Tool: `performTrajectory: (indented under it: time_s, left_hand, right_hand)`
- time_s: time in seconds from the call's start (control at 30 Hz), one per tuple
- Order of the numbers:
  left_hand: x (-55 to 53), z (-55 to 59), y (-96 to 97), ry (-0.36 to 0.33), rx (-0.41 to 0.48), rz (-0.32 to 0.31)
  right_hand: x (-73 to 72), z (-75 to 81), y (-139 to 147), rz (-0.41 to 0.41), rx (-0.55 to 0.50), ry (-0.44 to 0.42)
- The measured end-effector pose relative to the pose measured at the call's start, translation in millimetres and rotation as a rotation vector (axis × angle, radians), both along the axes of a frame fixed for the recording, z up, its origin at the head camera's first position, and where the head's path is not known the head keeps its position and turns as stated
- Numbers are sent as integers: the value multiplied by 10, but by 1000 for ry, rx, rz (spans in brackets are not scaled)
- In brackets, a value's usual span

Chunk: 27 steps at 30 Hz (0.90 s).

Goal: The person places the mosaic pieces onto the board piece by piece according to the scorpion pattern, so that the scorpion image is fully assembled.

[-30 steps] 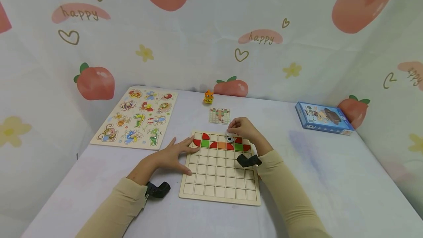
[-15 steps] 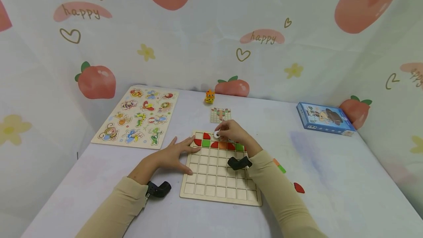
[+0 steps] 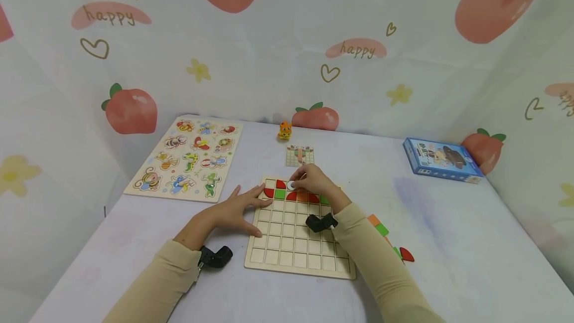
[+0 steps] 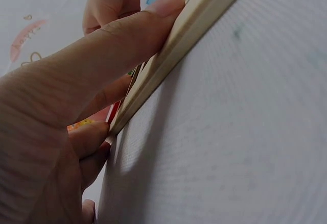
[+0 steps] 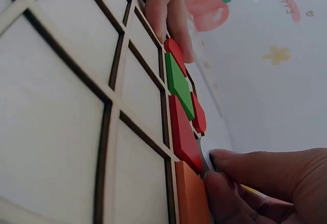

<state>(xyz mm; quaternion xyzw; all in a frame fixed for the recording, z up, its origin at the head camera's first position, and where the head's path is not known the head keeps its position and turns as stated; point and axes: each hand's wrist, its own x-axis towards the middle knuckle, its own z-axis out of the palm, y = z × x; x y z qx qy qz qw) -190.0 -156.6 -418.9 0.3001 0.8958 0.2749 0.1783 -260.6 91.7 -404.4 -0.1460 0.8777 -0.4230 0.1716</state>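
1. The white disc (image 3: 290,185) is at the third cell from the left in the board's top row; whether it is seated there is hard to tell, since the fingers cover part of it.
2. The right hand (image 3: 312,180) pinches the disc between thumb and fingers. I would level it within the cell walls before letting go, and avoid nudging the red piece (image 5: 185,132) just beside it.
3. The left hand (image 3: 233,212) has its fingers spread, thumb and fingertips touching the left edge of the grid board (image 3: 285,243). Light, constant pressure there should stop the board sliding.
4. Beyond the board, the small card (image 3: 300,156) bears a coloured grid picture, handy for checking position.
5. Farther out on the table (image 3: 448,243), the blue box (image 3: 444,159) carries lettering too small to read; I can make out no brand.
6. The backdrop (image 3: 251,64) repeats "happy" in brown script.
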Motion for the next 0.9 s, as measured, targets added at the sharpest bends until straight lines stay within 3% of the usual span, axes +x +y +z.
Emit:
performTrajectory:
  time_s: [0.27,0.6,0.9]
  left_hand:
    - [2,17,2,-5,5,5]
    - [9,15,5,-12,11,2]
    - [0,1,2,-3,15,1]
  right_hand:
    - [-17,9,18,27,-10,10]
    - [21,26,-8,-31,33,26]
    - [85,201,282,-63,-69,10]
